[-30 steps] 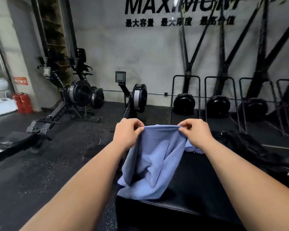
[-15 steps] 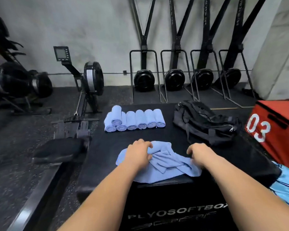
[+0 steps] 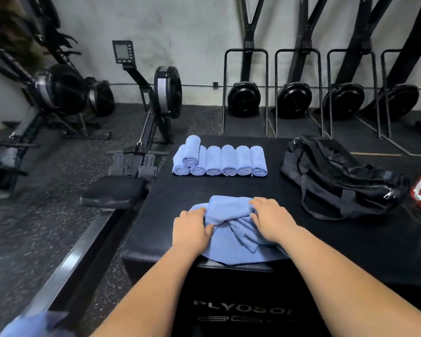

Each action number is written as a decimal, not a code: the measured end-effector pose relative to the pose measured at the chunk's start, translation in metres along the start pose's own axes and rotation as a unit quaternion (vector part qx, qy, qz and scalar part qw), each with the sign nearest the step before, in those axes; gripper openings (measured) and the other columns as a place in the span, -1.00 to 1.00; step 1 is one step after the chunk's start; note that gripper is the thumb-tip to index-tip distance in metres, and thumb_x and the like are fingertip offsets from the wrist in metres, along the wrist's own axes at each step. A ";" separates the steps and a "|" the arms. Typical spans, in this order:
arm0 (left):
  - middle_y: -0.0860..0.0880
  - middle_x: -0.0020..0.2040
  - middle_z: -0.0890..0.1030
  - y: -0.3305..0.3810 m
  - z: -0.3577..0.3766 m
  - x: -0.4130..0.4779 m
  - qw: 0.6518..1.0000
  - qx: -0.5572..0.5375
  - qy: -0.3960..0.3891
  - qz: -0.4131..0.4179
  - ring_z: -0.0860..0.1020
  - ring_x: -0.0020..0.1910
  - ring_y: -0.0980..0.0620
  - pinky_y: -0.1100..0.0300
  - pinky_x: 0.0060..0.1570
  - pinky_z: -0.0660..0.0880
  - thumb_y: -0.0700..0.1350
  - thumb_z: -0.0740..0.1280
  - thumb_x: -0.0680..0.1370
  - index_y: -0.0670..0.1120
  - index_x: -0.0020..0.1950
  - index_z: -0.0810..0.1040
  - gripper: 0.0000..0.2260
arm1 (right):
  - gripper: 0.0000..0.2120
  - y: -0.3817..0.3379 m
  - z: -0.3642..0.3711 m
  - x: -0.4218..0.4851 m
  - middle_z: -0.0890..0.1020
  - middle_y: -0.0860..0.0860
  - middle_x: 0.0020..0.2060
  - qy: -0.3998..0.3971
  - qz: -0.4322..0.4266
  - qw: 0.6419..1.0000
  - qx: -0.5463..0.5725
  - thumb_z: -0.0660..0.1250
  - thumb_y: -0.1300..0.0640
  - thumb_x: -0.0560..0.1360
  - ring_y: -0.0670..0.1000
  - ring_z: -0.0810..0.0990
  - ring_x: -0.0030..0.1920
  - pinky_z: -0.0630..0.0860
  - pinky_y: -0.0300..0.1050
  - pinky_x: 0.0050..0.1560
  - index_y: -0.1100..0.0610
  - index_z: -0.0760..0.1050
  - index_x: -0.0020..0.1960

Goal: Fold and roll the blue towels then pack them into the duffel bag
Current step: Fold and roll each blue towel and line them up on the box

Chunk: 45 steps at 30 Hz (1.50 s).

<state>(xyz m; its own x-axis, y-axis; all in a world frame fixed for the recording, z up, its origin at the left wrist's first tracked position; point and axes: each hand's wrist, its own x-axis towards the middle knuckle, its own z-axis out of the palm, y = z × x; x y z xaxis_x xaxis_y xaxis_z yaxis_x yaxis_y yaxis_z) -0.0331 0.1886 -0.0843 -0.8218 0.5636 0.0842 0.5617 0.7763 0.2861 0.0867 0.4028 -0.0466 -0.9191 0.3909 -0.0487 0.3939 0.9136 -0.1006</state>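
Head view: loose blue towel (image 3: 231, 239) lies bunched at the near edge of the black plyo box (image 3: 350, 251). Left hand (image 3: 192, 229) and right hand (image 3: 271, 222) each grasp a fold. Rolled towels (image 3: 219, 161) are rowed near the far edge; the duffel bag (image 3: 338, 181) is at the right edge.

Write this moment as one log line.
left hand: grips loose towel | right hand: grips loose towel | rolled towels: row on box, one on top | duffel bag: on box, right of rolls
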 end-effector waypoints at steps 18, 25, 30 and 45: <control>0.19 0.15 0.60 -0.029 0.008 0.018 0.994 -0.076 0.024 0.075 0.40 0.21 0.08 0.12 0.20 0.36 0.49 0.37 0.36 0.20 0.37 0.52 -0.34 | -0.89 -0.001 0.016 0.058 0.63 0.00 0.07 0.003 0.107 0.993 0.046 0.33 -0.06 0.63 0.13 0.61 0.03 0.52 -0.05 -0.07 -0.04 0.56 0.07; 0.15 0.25 0.55 -0.024 0.007 0.024 0.993 -0.054 0.046 0.090 0.37 0.26 0.03 0.05 0.31 0.34 0.34 0.39 0.40 0.11 0.57 0.34 -0.23 | -0.90 0.016 -0.005 0.055 0.65 0.09 -0.03 0.172 0.246 0.938 0.174 0.29 0.03 0.59 0.24 0.63 0.01 0.52 0.00 -0.08 0.01 0.56 -0.05; 0.05 0.29 0.51 -0.011 0.014 0.032 0.995 -0.085 0.056 0.017 0.37 0.34 -0.04 0.06 0.34 0.34 0.14 0.41 0.50 0.15 0.57 0.29 -0.35 | -0.85 0.050 -0.007 0.045 0.62 0.19 0.11 0.159 0.358 0.904 0.169 0.29 0.12 0.57 0.29 0.61 0.09 0.51 0.08 -0.04 0.11 0.52 0.12; -0.07 0.13 0.54 0.026 -0.013 0.072 0.954 -0.006 0.297 0.035 0.43 0.05 -0.16 -0.01 0.00 0.34 -0.17 0.37 0.51 -0.03 0.29 0.57 -0.66 | -0.47 0.045 0.032 0.025 0.32 -0.02 0.55 -0.001 0.120 0.992 -0.049 -0.05 -0.19 0.71 0.06 0.29 0.53 0.43 0.05 0.30 0.03 0.23 0.59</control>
<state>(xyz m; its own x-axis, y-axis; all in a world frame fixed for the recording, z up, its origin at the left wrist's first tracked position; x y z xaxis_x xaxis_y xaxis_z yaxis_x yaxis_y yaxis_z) -0.0789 0.2452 -0.0581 -0.6936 0.3521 0.6284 0.6195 0.7367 0.2711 0.0811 0.4501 -0.0845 -0.7994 0.5976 -0.0620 0.5981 0.8013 0.0110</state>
